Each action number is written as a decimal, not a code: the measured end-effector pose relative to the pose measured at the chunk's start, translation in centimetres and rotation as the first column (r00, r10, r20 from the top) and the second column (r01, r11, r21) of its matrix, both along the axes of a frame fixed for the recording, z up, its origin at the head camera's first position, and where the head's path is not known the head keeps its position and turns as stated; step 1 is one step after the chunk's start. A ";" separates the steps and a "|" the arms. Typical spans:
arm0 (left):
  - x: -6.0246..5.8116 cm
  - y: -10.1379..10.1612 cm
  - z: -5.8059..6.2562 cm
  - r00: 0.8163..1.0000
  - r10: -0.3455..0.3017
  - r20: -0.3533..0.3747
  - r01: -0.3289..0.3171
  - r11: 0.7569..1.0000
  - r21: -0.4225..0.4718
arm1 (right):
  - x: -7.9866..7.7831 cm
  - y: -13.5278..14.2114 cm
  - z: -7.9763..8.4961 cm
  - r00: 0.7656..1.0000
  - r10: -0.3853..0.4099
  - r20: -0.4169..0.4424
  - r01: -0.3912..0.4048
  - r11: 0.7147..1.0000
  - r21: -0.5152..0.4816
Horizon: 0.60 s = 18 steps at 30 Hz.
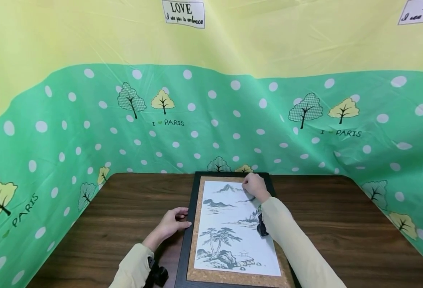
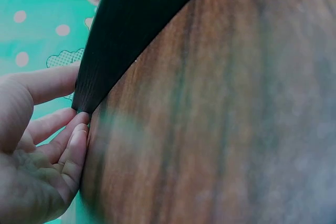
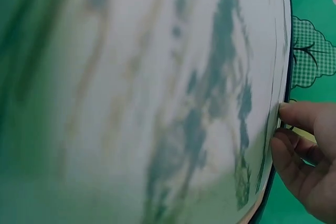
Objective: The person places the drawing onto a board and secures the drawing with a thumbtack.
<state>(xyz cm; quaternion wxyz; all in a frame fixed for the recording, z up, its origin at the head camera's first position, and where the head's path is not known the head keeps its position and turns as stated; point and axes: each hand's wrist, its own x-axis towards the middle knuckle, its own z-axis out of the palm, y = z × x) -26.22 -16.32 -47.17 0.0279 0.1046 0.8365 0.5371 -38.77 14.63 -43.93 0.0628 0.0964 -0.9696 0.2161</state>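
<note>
A framed cork board (image 1: 193, 274) with a black frame (image 1: 185, 248) lies on the table. On it is a white sheet (image 1: 225, 218) printed with an ink landscape of mountains, pines and rocks. My left hand (image 1: 171, 223) rests against the frame's left side, and its fingertips (image 2: 79, 129) touch the black edge in the left wrist view. At the sheet's upper right corner is my right hand (image 1: 255, 186), thumb and fingers bent together. Its fingertips (image 3: 286, 113) meet the paper near its edge in the right wrist view; I cannot tell whether anything small is between them.
A dark wood table (image 1: 143, 192) extends to both sides of the board. Behind it hangs a yellow and green cloth (image 1: 211, 120) with white dots and printed trees, reaching the table's far edge. Black wrist cameras (image 1: 159, 276) are strapped over pale sleeves (image 1: 294, 240).
</note>
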 end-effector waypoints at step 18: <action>0.1 0.0 0.1 1.000 -0.015 -0.004 0.015 1.000 -0.016 | 0.8 3.7 0.7 0.969 0.128 0.210 -0.010 0.874 -0.486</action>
